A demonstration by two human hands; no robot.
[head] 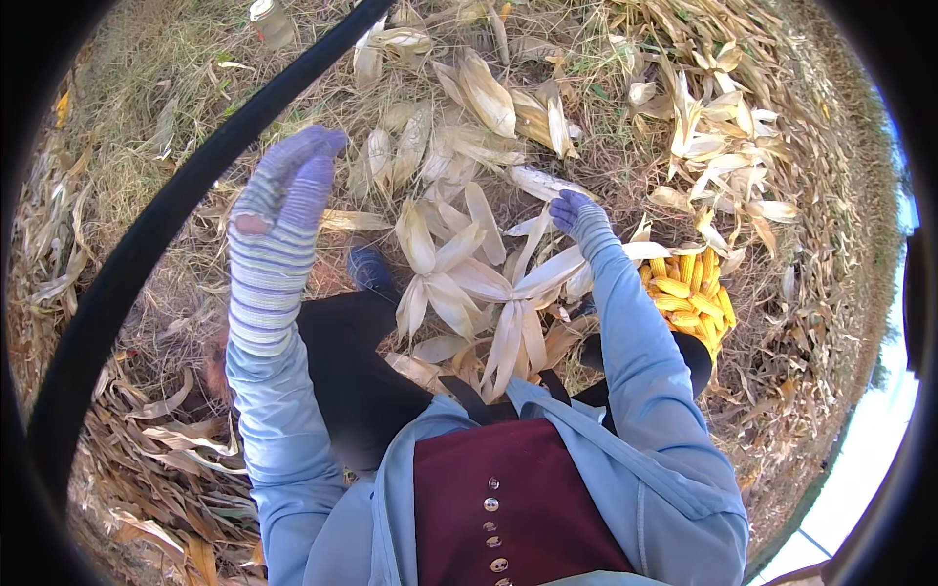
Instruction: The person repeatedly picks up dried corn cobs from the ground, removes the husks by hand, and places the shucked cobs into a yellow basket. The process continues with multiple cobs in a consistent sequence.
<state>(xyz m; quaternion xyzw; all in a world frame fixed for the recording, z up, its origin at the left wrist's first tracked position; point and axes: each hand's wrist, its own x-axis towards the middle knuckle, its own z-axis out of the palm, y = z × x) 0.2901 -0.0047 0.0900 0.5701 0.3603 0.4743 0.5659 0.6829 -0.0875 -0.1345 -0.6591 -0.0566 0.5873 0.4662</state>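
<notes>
My left hand, in a striped knit glove with a hole near the wrist, is raised at the left. No object shows in it, and its fingers lie close together. Farther right, my right hand, also gloved, has bent fingers beside a long pale husk piece; its grip is unclear. Spread, dry corn husks lie below it, between the legs. Husked yellow corn ears are heaped right of my right forearm.
Loose husks lie on dry grass ahead. Corn stalks and leaves are piled at the lower left and upper right. A lidded container stands at the upper left. A black curved bar crosses the left of the view.
</notes>
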